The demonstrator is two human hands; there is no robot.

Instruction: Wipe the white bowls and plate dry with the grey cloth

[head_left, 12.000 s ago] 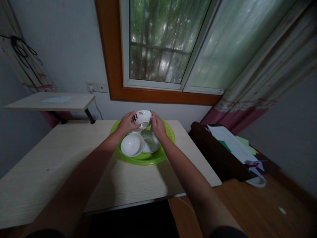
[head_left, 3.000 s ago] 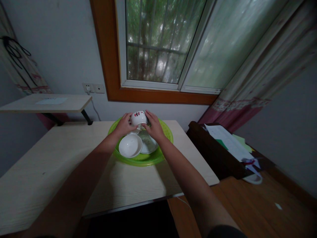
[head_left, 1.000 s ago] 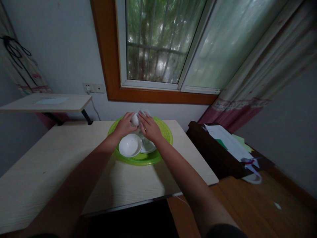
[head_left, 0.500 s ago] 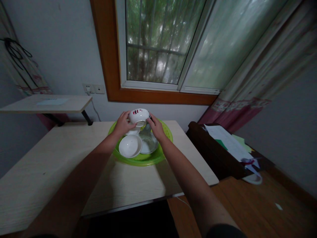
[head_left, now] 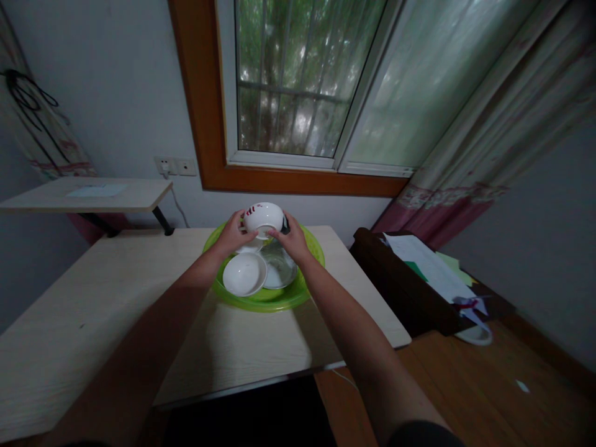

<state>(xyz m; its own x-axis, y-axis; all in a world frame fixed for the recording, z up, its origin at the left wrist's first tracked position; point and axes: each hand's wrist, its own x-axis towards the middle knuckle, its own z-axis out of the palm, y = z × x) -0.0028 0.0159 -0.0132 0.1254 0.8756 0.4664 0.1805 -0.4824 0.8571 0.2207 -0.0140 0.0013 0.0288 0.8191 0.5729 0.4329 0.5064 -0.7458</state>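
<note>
In the head view, clamping a white, round, glossy ceramic bowl point(head_left: 264, 214) between the left grip point(head_left: 231, 234) and the right grip point(head_left: 292, 239), pressing on its two sides with fingers and thumbs. Holding it tilted, foot ring toward the camera, above the far part of a bright green, round plastic basin point(head_left: 267, 305).

Making out red and dark printed marks on the bowl's outer wall, but being unable to tell letters from pattern. Seeing a plain white, round, open bowl point(head_left: 244, 274) lying at the near left inside the basin, with a pale, round, shallow dish point(head_left: 280, 271) just beside it. Spotting part of another white vessel point(head_left: 250, 246) behind, mostly hidden.

Finding the basin on a pale, wood-grained bench point(head_left: 116, 298), toward its far edge. Noting, at the left, a pale raised wooden shelf point(head_left: 56, 202) on black legs, bearing a light, flat sheet point(head_left: 96, 190) too faint to read.

Viewing, beyond, a white-framed sliding window point(head_left: 298, 81) in an orange-brown wooden surround point(head_left: 307, 180), white wall sockets point(head_left: 175, 166) and a pale curtain point(head_left: 465, 143) with pink below. Seeing, at the right, white papers point(head_left: 426, 267), also unreadable, on dark brown furniture point(head_left: 386, 279) near a brown wooden floor point(head_left: 456, 372).
</note>
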